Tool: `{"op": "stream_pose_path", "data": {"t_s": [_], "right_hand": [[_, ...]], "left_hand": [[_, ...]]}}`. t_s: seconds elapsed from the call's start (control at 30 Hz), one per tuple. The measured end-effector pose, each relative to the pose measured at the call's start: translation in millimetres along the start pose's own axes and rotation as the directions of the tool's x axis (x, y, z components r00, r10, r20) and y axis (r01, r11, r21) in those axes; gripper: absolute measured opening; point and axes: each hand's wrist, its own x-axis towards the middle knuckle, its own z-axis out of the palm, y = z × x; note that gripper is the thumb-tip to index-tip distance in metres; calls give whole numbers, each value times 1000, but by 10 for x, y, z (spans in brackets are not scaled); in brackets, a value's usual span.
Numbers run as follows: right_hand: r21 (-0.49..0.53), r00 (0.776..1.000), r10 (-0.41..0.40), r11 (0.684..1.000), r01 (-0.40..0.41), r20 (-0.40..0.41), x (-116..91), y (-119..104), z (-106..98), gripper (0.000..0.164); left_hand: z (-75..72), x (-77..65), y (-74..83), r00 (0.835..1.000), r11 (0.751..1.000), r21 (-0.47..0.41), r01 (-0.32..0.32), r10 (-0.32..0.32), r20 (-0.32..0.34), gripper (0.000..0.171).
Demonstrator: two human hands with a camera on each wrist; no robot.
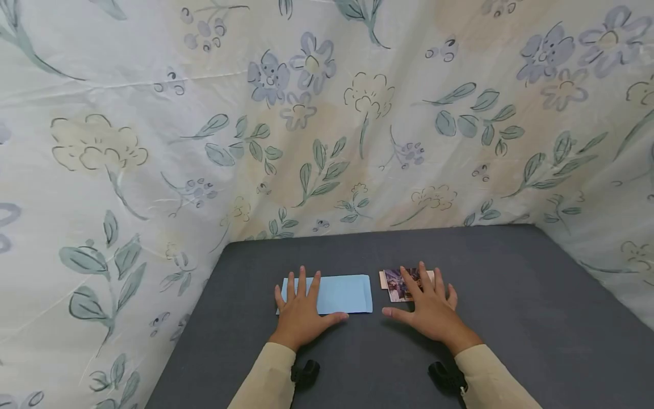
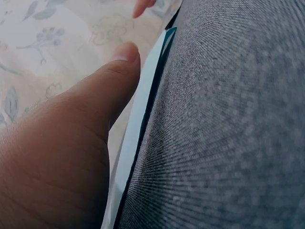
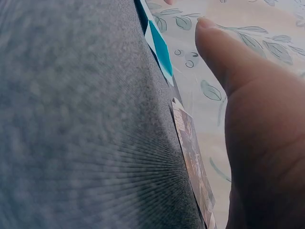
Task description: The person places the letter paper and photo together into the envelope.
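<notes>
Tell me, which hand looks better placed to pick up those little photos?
Probably the right hand: its straight fingers already lie flat on the photos. The left hand rests flat on the light blue envelope, beside them on the grey table, so it would have to cross over.

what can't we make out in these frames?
- Photos, head view: small, partly under the right hand; their subject and count are unreadable.
- Envelope, head view: left end under the left hand.
- Both wrist views: envelope and photos show edge-on only, faces unseen.
- Forearms: cut off by the head view's bottom edge.
</notes>
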Motion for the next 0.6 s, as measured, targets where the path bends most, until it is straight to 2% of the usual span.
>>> {"op": "stream_pose_path", "data": {"t_s": [0.13,0.27,0.37,0.6], "right_hand": [[14,1000,1,1000,0,-7,-17,-30,-15,122],[23,1000,4,1000,-4,-16,-51,-57,-6,120],[27,1000,6,1000,-5,-24,-67,-68,5,120],[60,998,-3,998,7,-60,-102,-92,18,117]], "left_hand": [[-8,1,-17,999,1000,-26,-6,7,33,127],[28,-17,-63,994,998,-61,-5,12,105,126],[55,-26,-103,991,997,-75,-10,20,134,125],[44,-50,-127,993,998,-62,-26,33,117,122]]}}
